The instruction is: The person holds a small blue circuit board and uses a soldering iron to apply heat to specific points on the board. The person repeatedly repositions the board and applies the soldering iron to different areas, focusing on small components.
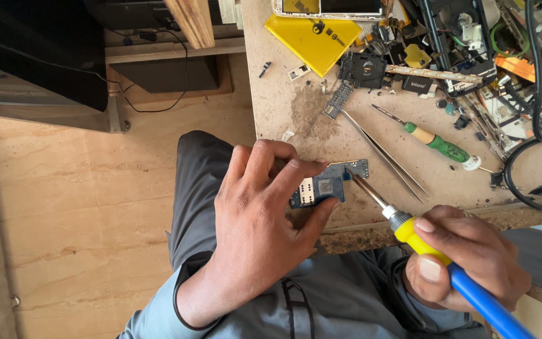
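A small blue circuit board (pixel 327 183) lies at the near edge of the speckled workbench (pixel 283 107), just above the person's lap, with a white metal-framed slot and a silver square chip showing on its face. The left hand (pixel 255 220) closes around the board's left end, thumb under its lower edge and forefinger curled over the top, so the board is pinched between them while the other fingers arch above it. The right hand (pixel 465 257) is wrapped fully around the yellow-and-blue handle of a soldering iron (pixel 421 242), thumb pressed along the grip; the iron's thin metal tip slants up and left to touch the board's upper right part. Just beside the tip, a pair of slim metal tweezers (pixel 384 154) lies on the bench, points toward the lower right. Further right rests a green-handled screwdriver (pixel 437 143), apart from the tweezers. A small ribbed connector strip (pixel 338 100) sits at the top end of the tweezers. Toward the far edge lie a yellow plastic sheet (pixel 312 37) and a heap of dismantled phone parts (pixel 465 44), with black cables (pixel 534 125) looping down the right side. No container holding anything is clearly visible.
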